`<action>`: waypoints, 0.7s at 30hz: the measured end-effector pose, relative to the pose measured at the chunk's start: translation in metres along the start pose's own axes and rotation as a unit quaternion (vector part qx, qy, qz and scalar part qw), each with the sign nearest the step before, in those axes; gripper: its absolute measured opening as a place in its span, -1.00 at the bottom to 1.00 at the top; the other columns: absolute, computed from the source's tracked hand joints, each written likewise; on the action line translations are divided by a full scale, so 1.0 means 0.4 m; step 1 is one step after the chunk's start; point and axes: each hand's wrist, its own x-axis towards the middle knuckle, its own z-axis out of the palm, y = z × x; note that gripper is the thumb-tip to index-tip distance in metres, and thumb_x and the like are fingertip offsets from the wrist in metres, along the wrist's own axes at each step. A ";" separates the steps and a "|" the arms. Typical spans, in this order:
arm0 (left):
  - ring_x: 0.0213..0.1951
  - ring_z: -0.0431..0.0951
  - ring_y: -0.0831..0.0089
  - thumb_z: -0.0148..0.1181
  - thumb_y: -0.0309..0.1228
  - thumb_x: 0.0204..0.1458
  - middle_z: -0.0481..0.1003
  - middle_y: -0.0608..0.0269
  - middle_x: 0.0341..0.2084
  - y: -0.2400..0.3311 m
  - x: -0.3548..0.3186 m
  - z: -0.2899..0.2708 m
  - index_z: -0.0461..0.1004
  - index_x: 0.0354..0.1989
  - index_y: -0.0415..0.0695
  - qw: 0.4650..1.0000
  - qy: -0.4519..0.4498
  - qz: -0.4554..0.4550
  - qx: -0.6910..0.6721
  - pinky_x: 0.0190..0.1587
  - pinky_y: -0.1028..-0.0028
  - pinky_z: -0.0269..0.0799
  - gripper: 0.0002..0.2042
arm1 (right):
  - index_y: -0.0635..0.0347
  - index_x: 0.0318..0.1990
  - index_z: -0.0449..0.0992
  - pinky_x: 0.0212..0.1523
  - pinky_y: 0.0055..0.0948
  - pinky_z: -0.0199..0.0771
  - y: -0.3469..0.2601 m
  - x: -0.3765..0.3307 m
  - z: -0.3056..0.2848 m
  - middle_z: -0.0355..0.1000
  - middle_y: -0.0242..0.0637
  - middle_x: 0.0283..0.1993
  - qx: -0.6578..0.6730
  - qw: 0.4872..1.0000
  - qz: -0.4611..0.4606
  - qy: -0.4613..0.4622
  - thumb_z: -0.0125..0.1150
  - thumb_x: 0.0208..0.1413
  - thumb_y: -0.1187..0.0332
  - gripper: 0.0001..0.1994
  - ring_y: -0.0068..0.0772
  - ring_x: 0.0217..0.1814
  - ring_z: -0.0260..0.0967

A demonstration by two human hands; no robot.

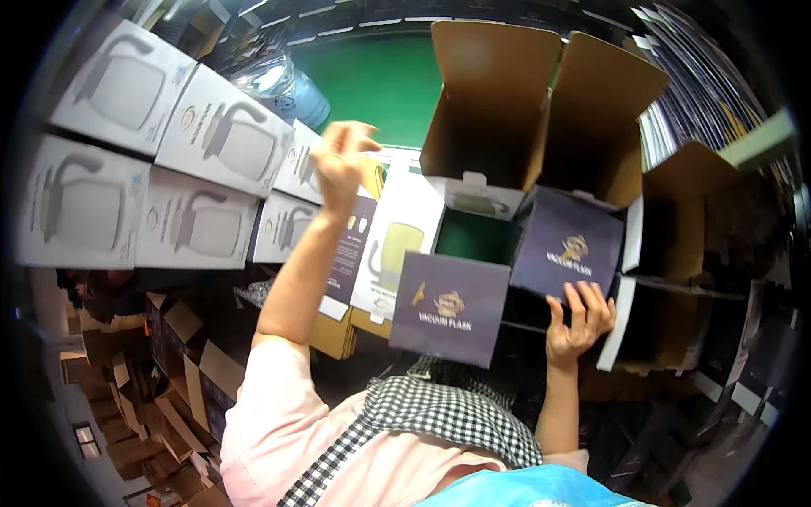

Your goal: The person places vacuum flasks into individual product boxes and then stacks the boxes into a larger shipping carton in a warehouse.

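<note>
The person wears a pale pink short-sleeved top (279, 422) under a black-and-white checked apron (439, 414).

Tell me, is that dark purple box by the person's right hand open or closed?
Open. The dark purple box has its flaps spread outward, showing its green inside; the right hand touches the lower edge of one flap.

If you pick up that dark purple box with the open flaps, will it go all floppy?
Probably a bit. The dark purple cardboard box looks empty inside, so likely light. Its loose flaps would probably swing. The right hand steadies one flap; the left hand is raised elsewhere.
</note>
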 end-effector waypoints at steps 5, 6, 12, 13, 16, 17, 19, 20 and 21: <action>0.30 0.16 -0.16 0.41 -0.08 -0.11 0.07 -0.36 0.26 -0.591 0.549 -0.279 0.03 0.35 -0.24 0.837 0.157 -0.343 0.396 0.27 0.09 0.24 -0.08 | 0.26 -0.02 0.56 0.29 -0.05 0.16 -0.001 -0.030 0.014 0.45 -0.08 0.11 0.028 0.998 0.019 -0.052 0.04 0.32 0.08 -0.60 -0.06 0.22 0.32; 0.35 0.00 -0.24 0.43 -0.04 -0.14 -0.14 -0.37 0.33 -0.639 0.624 -0.244 -0.08 0.41 -0.14 0.838 0.213 -0.327 0.380 0.32 0.04 0.15 0.00 | 0.28 -0.02 0.56 0.29 -0.04 0.16 0.005 -0.044 0.019 0.45 -0.06 0.12 0.003 0.998 0.031 -0.053 0.01 0.34 0.10 -0.60 -0.04 0.22 0.32; 0.45 -0.35 -0.31 0.38 -0.09 -0.06 -0.33 -0.32 0.43 -0.703 0.772 -0.258 0.26 0.25 0.23 0.776 0.323 -0.300 0.451 0.38 -0.07 -0.05 -0.34 | 0.35 0.08 0.42 0.39 0.09 0.05 -0.011 -0.078 0.025 0.36 0.08 0.16 -0.086 0.991 0.045 -0.096 -0.17 0.35 0.26 -0.63 0.07 0.28 0.23; 0.44 -0.28 -0.28 0.28 -0.13 0.03 -0.24 -0.28 0.42 -0.699 0.770 -0.241 0.31 0.22 0.21 0.762 0.294 -0.253 0.518 0.35 -0.06 0.00 -0.46 | 0.34 0.10 0.38 0.41 0.11 0.01 -0.017 -0.076 0.029 0.33 0.07 0.17 -0.105 0.988 0.046 -0.105 -0.19 0.35 0.26 -0.63 0.06 0.30 0.19; 0.31 0.21 -0.03 0.01 -0.27 0.20 0.29 -0.12 0.22 -0.654 0.780 -0.241 0.45 0.06 0.06 0.721 0.233 -0.131 0.639 0.22 -0.01 0.18 -0.73 | 0.32 0.09 0.38 0.41 0.12 0.00 -0.019 -0.077 0.039 0.33 0.05 0.16 -0.097 0.990 0.048 -0.092 -0.19 0.34 0.26 -0.64 0.05 0.29 0.20; 0.17 0.36 0.05 0.00 -0.31 0.19 0.41 -0.04 0.06 -0.637 0.797 -0.218 0.45 0.00 0.00 0.770 0.245 -0.146 0.571 0.17 0.02 0.21 -0.76 | 0.32 0.08 0.38 0.41 0.12 0.00 -0.022 -0.073 0.042 0.33 0.04 0.14 -0.098 0.990 0.048 -0.088 -0.19 0.32 0.29 -0.65 0.03 0.28 0.20; -0.06 0.55 0.12 -0.02 -0.36 0.18 0.57 0.07 -0.20 -0.571 0.799 -0.173 0.44 -0.12 -0.09 0.821 0.291 -0.110 0.478 0.11 0.04 0.25 -0.82 | 0.32 0.08 0.38 0.41 0.12 -0.01 -0.022 -0.069 0.046 0.33 0.04 0.15 -0.098 0.991 0.045 -0.084 -0.19 0.31 0.30 -0.65 0.03 0.28 0.20; -0.15 0.60 0.11 -0.02 -0.37 0.18 0.59 0.11 -0.30 -0.539 0.789 -0.157 0.42 -0.17 -0.12 0.825 0.325 -0.060 0.459 0.11 0.04 0.25 -0.85 | 0.32 0.08 0.38 0.41 0.12 -0.01 -0.022 -0.068 0.047 0.33 0.04 0.15 -0.097 0.991 0.046 -0.083 -0.19 0.30 0.31 -0.65 0.03 0.28 0.20; -0.17 0.59 0.02 -0.01 -0.40 0.16 0.57 0.02 -0.26 -0.492 0.768 -0.131 0.41 -0.19 -0.12 0.846 0.311 -0.023 0.433 -0.01 0.02 0.35 -0.87 | 0.31 0.08 0.38 0.41 0.10 -0.01 -0.022 -0.067 0.048 0.33 0.04 0.15 -0.100 0.991 0.045 -0.082 -0.18 0.28 0.32 -0.65 0.03 0.28 0.20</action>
